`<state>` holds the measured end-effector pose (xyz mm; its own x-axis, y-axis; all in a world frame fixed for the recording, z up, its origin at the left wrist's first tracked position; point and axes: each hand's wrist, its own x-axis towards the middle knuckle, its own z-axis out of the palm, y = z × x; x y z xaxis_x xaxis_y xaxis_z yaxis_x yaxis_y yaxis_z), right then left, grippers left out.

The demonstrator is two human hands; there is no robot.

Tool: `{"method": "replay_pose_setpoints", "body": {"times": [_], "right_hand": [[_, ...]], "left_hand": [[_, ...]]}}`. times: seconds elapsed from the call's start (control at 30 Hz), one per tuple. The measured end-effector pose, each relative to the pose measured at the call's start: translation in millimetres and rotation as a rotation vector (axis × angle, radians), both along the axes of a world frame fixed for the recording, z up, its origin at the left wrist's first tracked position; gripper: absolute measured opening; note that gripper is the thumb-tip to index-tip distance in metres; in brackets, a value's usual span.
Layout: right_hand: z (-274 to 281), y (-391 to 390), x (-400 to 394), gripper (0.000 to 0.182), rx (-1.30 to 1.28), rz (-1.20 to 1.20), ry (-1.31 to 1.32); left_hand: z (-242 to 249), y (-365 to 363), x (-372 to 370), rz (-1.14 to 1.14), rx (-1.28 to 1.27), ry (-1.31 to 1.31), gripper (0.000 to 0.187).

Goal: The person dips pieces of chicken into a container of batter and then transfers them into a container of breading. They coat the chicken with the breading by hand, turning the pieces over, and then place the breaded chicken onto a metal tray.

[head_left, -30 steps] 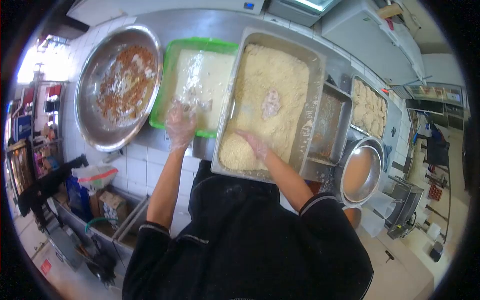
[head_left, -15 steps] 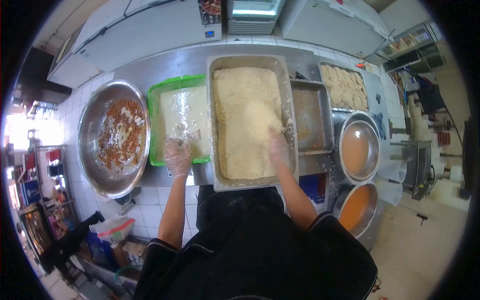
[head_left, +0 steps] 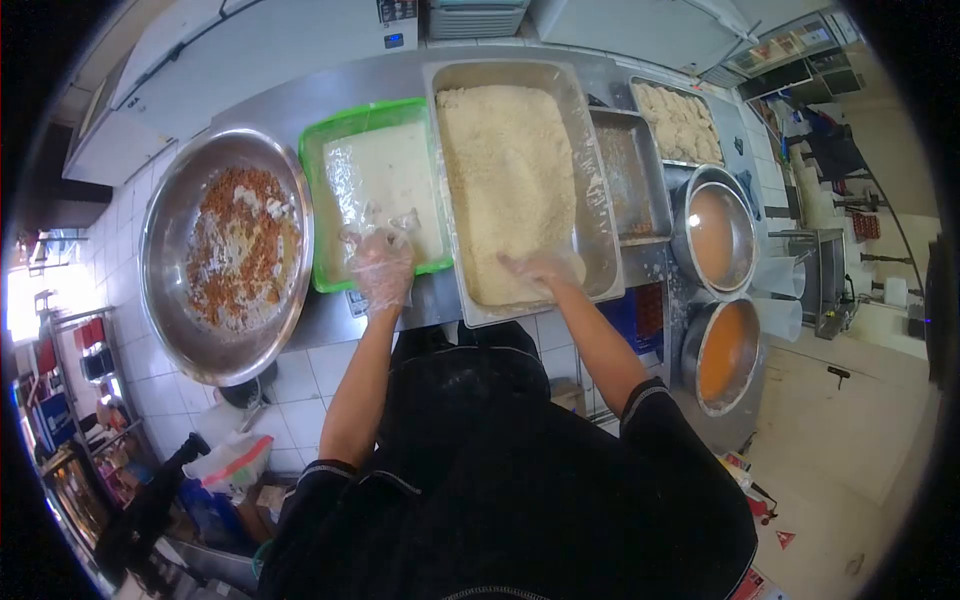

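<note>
My left hand, in a clear plastic glove, is at the near side of a green tray of white, milky liquid. Its fingers curl down at the liquid; whatever they grip is hidden. Small wet lumps show just beyond the fingertips. My right hand, also gloved, lies over the near end of a deep metal pan filled with pale crumbs. The right fingers stretch out leftward on the crumbs, holding nothing I can see.
A big steel bowl with reddish-brown bits and white powder stands left. Rightward are a shallow metal tray, a tray of crumb-coated pieces, and two bowls of orange liquid. Clear plastic containers stand beside them.
My right hand has come toward me across the crumbs; the loose crumbs it was tossing have settled. My left hand stays at the green tray. The whole view has shifted.
</note>
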<state>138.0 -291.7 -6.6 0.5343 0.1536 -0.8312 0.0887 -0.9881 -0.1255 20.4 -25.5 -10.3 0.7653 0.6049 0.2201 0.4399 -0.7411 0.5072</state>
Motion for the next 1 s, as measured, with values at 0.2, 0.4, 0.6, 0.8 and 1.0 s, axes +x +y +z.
{"method": "replay_pose_setpoints", "body": {"times": [0.2, 0.4, 0.6, 0.8, 1.0], "right_hand": [[-46, 35, 8, 0.083, 0.306, -0.122, 0.138], [-72, 11, -4, 0.072, 0.65, -0.416, 0.359], [-99, 6, 7, 0.059, 1.009, -1.033, 0.714], [-8, 8, 63, 0.052, 1.465, -1.588, 0.919], [-57, 16, 19, 0.043, 1.123, -0.546, -0.198]], "left_hand": [[0, -1, 2, -0.061, 0.053, -0.019, 0.018], [2, -5, 4, 0.009, 0.006, 0.108, 0.02], [15, -12, 0, 0.006, 0.036, 0.176, 0.02], [10, -9, 10, 0.036, -0.033, 0.162, 0.019], [1, -8, 10, 0.018, 0.08, 0.068, 0.021]]}}
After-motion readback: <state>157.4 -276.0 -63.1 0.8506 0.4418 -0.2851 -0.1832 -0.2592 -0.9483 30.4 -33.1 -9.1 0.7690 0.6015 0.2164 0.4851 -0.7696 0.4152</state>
